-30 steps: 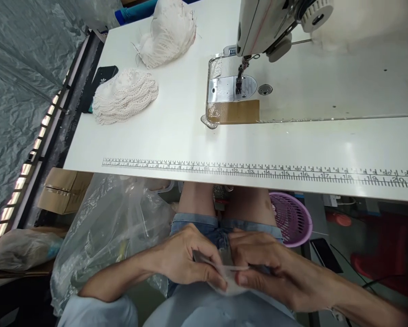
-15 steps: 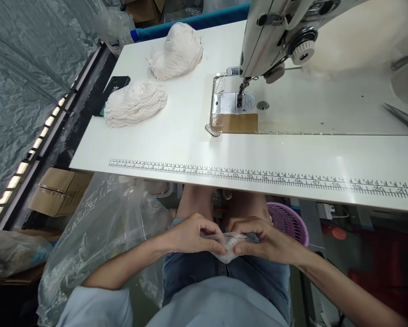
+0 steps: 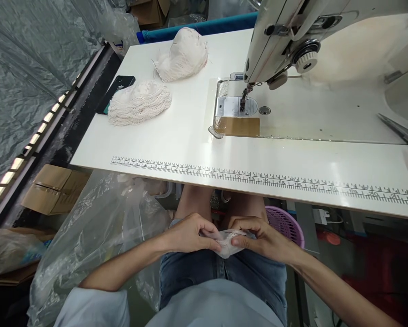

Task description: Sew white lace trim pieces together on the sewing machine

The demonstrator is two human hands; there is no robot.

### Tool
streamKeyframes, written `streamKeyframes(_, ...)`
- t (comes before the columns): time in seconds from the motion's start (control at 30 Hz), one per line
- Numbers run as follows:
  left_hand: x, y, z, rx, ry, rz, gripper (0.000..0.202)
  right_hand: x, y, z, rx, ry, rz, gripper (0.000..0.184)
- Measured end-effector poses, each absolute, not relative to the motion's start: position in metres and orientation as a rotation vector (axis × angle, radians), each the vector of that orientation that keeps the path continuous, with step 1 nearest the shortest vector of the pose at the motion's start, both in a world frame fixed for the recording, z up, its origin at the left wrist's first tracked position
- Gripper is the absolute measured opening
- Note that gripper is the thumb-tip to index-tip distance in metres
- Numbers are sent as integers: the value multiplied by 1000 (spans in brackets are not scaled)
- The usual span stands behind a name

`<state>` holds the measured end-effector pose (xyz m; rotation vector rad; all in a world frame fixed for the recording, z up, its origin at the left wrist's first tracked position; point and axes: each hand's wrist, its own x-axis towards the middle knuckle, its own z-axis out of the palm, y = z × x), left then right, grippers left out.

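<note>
Over my lap I hold a small piece of sheer white fabric (image 3: 227, 249) with a lacy, textured edge. My left hand (image 3: 195, 234) pinches its left side between thumb and fingers. On the other side, my right hand (image 3: 255, 236) grips the lacy edge, thumb on top. Part of the fabric is hidden behind my fingers. Above, on the white table, lie a stack of white lace pieces (image 3: 139, 103) and a rounded heap of white lace fabric (image 3: 183, 54) with loose threads.
A sewing machine (image 3: 275, 50) stands on the table (image 3: 176, 141), which has a printed ruler (image 3: 238, 176) along its front edge. Scissors (image 3: 403, 134) lie at right; a dark phone (image 3: 117, 88) is partly under the stack. Below are a purple basket (image 3: 287, 225), clear plastic (image 3: 102, 236) and a cardboard box (image 3: 56, 188).
The view has shifted slightly, bringing more of the scissors into sight. Both hands keep their grip; my right thumb sits a little higher on the lacy edge.
</note>
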<state>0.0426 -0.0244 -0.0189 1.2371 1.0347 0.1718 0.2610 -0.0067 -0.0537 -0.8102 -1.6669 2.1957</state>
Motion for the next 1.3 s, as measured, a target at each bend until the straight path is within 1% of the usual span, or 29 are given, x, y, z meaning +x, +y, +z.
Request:
streamKeyframes(0.1, 41, -24, -19, 1223, 1037, 161, 21, 259, -7, -52, -838, -1684, 2174, 26)
streamKeyframes(0.27, 44, -24, -22, 1212, 1022, 209, 29, 255, -9, -50, -896, -1698, 2142, 31)
streamKeyframes(0.43, 53, -26, -25, 1231, 1096, 230, 25, 257, -14, -49, -924, -1715, 2127, 29)
streamKeyframes(0.73, 52, -29, -24, 1292, 1119, 178, 26, 261, -20, -51, -959, -1693, 2130, 31)
streamKeyframes(0.93, 51, -29, -25, 1297, 1118, 150, 35, 263, -21, -48, -962, -1731, 2098, 35)
streamKeyframes(1.1, 50, -29, -27, 1319, 1130, 135, 38, 264, -19, -45, -956, -1753, 2078, 38)
streamKeyframes(1.3, 54, -26, -27, 1256, 1075, 140, 37, 265, -16, -46, -900, -1739, 2151, 29)
